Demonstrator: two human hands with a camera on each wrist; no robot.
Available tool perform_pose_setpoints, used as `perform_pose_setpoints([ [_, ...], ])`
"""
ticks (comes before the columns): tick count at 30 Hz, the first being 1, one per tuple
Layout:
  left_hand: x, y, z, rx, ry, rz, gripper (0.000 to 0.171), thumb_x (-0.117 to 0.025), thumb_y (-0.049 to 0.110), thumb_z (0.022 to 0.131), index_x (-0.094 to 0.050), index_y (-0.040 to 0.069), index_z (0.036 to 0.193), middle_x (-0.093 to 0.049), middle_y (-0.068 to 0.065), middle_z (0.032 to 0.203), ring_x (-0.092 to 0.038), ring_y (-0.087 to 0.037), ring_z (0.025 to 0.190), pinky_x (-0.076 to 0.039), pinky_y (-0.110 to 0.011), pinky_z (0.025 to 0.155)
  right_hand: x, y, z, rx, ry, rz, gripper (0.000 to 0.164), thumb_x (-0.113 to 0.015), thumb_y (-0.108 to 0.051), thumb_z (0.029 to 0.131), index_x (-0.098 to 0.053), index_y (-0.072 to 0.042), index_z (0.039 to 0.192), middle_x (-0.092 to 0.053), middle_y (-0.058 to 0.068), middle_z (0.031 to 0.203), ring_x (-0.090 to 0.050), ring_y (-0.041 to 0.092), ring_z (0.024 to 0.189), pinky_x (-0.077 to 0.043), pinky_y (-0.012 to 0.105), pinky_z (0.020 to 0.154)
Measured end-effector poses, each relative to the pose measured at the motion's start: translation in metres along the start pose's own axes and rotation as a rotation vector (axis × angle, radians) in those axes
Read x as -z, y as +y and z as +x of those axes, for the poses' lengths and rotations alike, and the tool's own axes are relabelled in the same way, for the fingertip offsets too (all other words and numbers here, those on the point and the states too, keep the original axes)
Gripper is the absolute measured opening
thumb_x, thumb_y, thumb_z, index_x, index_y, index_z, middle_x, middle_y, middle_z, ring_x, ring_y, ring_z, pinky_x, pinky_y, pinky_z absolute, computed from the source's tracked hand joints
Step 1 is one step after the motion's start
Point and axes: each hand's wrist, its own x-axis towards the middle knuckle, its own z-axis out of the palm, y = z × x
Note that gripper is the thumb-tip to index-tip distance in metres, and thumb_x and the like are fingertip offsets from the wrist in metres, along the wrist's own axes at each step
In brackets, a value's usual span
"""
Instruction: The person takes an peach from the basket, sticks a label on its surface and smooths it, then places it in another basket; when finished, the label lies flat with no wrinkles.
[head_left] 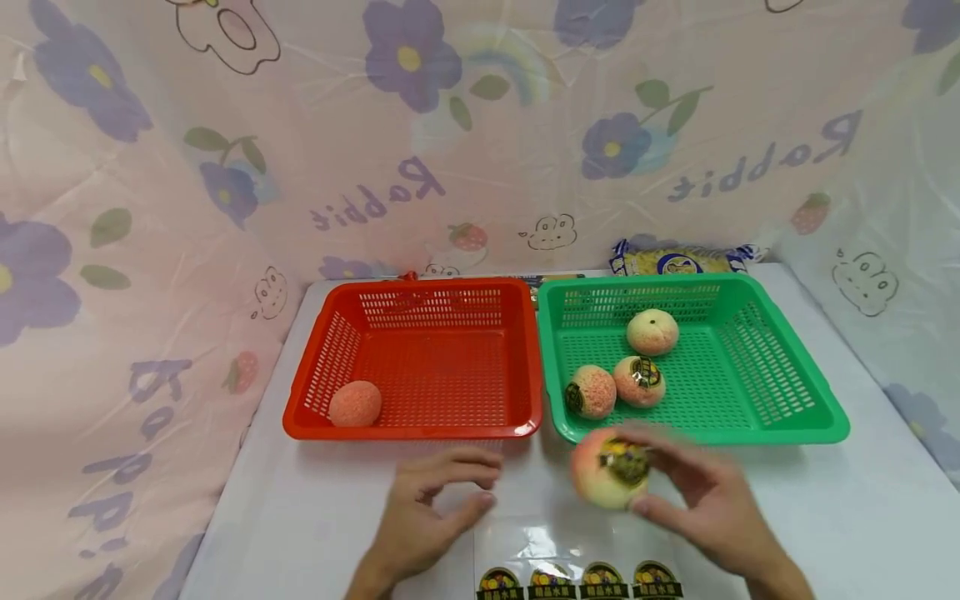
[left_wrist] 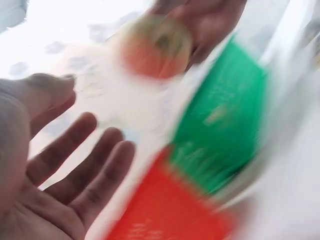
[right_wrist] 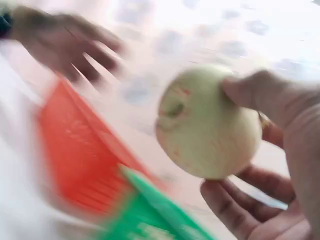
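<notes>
My right hand (head_left: 705, 496) grips a peach (head_left: 592, 475) between thumb and fingers, just in front of the green basket (head_left: 806, 433). A dark gold-edged sticker (head_left: 624, 462) shows on that peach. The right wrist view shows the pale stem side of the peach (right_wrist: 200, 135). My left hand (head_left: 431, 508) hovers over the table before the red basket (head_left: 412, 432), fingers loosely bent and holding nothing. In the left wrist view its palm and spread fingers (left_wrist: 107, 175) stand apart from the peach. Below, between the hands, lies a clear sheet with a row of similar stickers (head_left: 552, 583).
One pink peach (head_left: 356, 404) lies in the red basket's front left corner. Several peaches sit in the green basket; two there bear stickers, including the one nearer the middle (head_left: 637, 383). Behind stands a yellow and blue packet (head_left: 678, 260). Patterned cloth (head_left: 487, 150) walls the table.
</notes>
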Motion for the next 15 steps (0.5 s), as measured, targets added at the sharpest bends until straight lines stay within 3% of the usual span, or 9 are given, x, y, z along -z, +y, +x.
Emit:
perform_pose_setpoints([
  [1, 0.018, 0.004, 0.005, -0.033, 0.024, -0.025, 0.026, -0.069, -0.012, 0.085, -0.071, -0.005, 0.11, -0.07, -0.02, 0.115, -0.071, -0.024, 0.1, -0.061, -0.032, 0.082, 0.015, -0.006, 0.004, -0.004, 0.04, 0.007, 0.067, -0.07, 0.028, 0.071, -0.048, 0.021, 0.134, -0.054, 0.029, 0.14, -0.053, 0.025, 0.133, -0.049, 0.025, 0.105],
  [3, 0.057, 0.012, 0.012, -0.065, 0.123, -0.079, 0.025, -0.062, -0.02, 0.085, -0.069, -0.012, 0.109, -0.069, -0.024, 0.115, -0.071, -0.028, 0.101, -0.06, -0.032, 0.085, 0.041, -0.014, 0.012, -0.031, 0.122, -0.098, 0.07, -0.069, 0.031, 0.07, -0.047, 0.02, 0.135, -0.053, 0.028, 0.14, -0.053, 0.023, 0.133, -0.047, 0.022, 0.105],
  [5, 0.098, 0.015, 0.017, -0.07, 0.25, -0.104, 0.024, -0.057, -0.024, 0.086, -0.065, -0.02, 0.108, -0.069, -0.027, 0.112, -0.071, -0.03, 0.097, -0.06, -0.031, 0.084, 0.06, -0.018, 0.018, -0.125, 0.145, -0.28, 0.069, -0.072, 0.026, 0.073, -0.051, 0.011, 0.138, -0.055, 0.021, 0.141, -0.054, 0.018, 0.132, -0.048, 0.018, 0.103],
  [7, 0.136, 0.014, 0.019, -0.039, 0.386, -0.043, 0.021, -0.055, -0.023, 0.087, -0.062, -0.025, 0.107, -0.071, -0.026, 0.107, -0.071, -0.03, 0.092, -0.059, -0.029, 0.085, 0.071, -0.017, 0.022, -0.217, 0.103, -0.487, 0.068, -0.077, 0.015, 0.077, -0.057, -0.003, 0.14, -0.058, 0.012, 0.141, -0.054, 0.01, 0.13, -0.048, 0.014, 0.099],
  [9, 0.169, 0.007, 0.02, 0.052, 0.508, 0.064, 0.021, -0.058, -0.018, 0.089, -0.062, -0.024, 0.109, -0.072, -0.023, 0.106, -0.071, -0.028, 0.089, -0.058, -0.025, 0.087, 0.077, -0.014, 0.025, -0.262, 0.057, -0.59, 0.062, -0.079, 0.007, 0.081, -0.06, -0.011, 0.137, -0.061, 0.006, 0.137, -0.057, 0.006, 0.126, -0.049, 0.013, 0.097],
  [11, 0.196, -0.003, 0.019, 0.192, 0.59, 0.214, 0.024, -0.062, -0.007, 0.093, -0.065, -0.018, 0.114, -0.073, -0.017, 0.109, -0.069, -0.025, 0.09, -0.056, -0.021, 0.089, 0.081, -0.011, 0.026, -0.289, 0.036, -0.628, 0.054, -0.077, 0.002, 0.085, -0.063, -0.015, 0.134, -0.064, 0.001, 0.133, -0.059, 0.001, 0.122, -0.05, 0.012, 0.095],
  [13, 0.215, -0.017, 0.018, 0.356, 0.615, 0.32, 0.029, -0.065, 0.004, 0.095, -0.067, -0.007, 0.122, -0.071, -0.013, 0.118, -0.066, -0.023, 0.094, -0.055, -0.017, 0.089, 0.082, -0.011, 0.028, -0.289, 0.039, -0.644, 0.047, -0.075, 0.0, 0.087, -0.066, -0.014, 0.131, -0.067, -0.003, 0.128, -0.061, -0.001, 0.119, -0.05, 0.011, 0.094],
  [15, 0.227, -0.03, 0.016, 0.52, 0.577, 0.384, 0.035, -0.064, 0.015, 0.098, -0.065, 0.005, 0.132, -0.066, -0.008, 0.131, -0.065, -0.018, 0.102, -0.054, -0.014, 0.088, 0.081, -0.013, 0.032, -0.282, 0.044, -0.663, 0.043, -0.075, -0.001, 0.088, -0.067, -0.012, 0.129, -0.068, -0.01, 0.125, -0.061, -0.003, 0.117, -0.048, 0.009, 0.093],
])
